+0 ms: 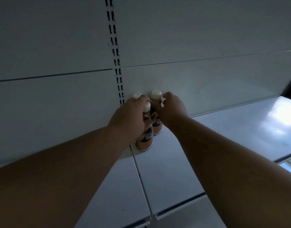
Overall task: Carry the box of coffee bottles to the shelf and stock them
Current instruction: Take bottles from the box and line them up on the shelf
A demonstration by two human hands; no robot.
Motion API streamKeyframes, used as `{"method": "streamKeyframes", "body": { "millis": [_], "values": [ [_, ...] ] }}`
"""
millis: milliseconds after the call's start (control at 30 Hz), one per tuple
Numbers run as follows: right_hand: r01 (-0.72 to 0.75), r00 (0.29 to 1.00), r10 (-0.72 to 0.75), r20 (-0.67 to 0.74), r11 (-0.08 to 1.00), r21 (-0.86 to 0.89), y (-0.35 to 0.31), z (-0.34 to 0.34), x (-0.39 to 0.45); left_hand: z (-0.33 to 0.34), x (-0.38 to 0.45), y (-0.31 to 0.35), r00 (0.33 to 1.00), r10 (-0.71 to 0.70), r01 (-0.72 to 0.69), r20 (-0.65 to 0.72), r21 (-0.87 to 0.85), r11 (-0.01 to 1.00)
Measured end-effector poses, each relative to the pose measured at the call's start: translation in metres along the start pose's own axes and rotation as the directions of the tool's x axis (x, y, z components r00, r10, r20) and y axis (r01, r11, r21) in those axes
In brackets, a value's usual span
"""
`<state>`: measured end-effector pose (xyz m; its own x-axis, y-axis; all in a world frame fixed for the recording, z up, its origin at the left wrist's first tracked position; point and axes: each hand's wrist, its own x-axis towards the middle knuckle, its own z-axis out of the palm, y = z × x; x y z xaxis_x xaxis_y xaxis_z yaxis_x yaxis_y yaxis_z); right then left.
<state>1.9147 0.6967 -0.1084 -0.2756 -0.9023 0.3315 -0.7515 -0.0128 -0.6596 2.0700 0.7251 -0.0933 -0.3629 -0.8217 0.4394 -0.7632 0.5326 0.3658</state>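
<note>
Both arms are reaching forward over a white metal shelf [223,137] toward a small cluster of coffee bottles standing at the back, right against the rear panel [191,38] and just beside the slotted upright strip [118,69]. The left hand [130,117] is wrapping around the neck and shoulder of the front bottle [145,137], which is standing upright on the shelf near the seam between two shelf boards; its cream cap is poking out above the fingers. The right hand [172,109] is closing around the bottle behind it [157,127], fingers curled at its neck just under the cap, with a small scrap of white paper [162,101] pinched at the fingertips. A third bottle's cap [137,95] is showing behind the left hand; the rest of that bottle is hidden.
</note>
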Motion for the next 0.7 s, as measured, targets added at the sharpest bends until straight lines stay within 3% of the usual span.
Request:
{"method": "streamKeyframes", "body": {
  "millis": [133,267,367,500,700],
  "values": [
    [0.016,0.999,-0.017,-0.042,0.999,-0.028,-0.005,-0.025,-0.037,-0.012,-0.01,0.006,0.999,-0.04,0.039,0.019,0.048,0.998],
    [0.043,0.998,-0.047,-0.028,0.988,-0.149,-0.02,-0.066,-0.092,-0.038,-0.043,0.018,0.996,0.025,-0.016,-0.089,0.106,0.994],
    [0.025,0.998,-0.036,-0.041,0.971,-0.236,-0.041,-0.098,-0.14,-0.059,-0.077,0.029,0.99,0.128,-0.126,-0.054,0.029,0.992],
    [-0.011,0.996,-0.02,-0.091,0.942,-0.335,-0.069,-0.13,-0.212,-0.082,-0.13,0.052,0.985,0.175,-0.174,-0.004,-0.106,0.979],
    [-0.117,0.975,0.032,-0.22,0.917,-0.383,-0.087,-0.165,-0.299,-0.09,-0.194,0.089,0.948,0.313,-0.291,0.063,-0.231,0.928]
  ]
}}
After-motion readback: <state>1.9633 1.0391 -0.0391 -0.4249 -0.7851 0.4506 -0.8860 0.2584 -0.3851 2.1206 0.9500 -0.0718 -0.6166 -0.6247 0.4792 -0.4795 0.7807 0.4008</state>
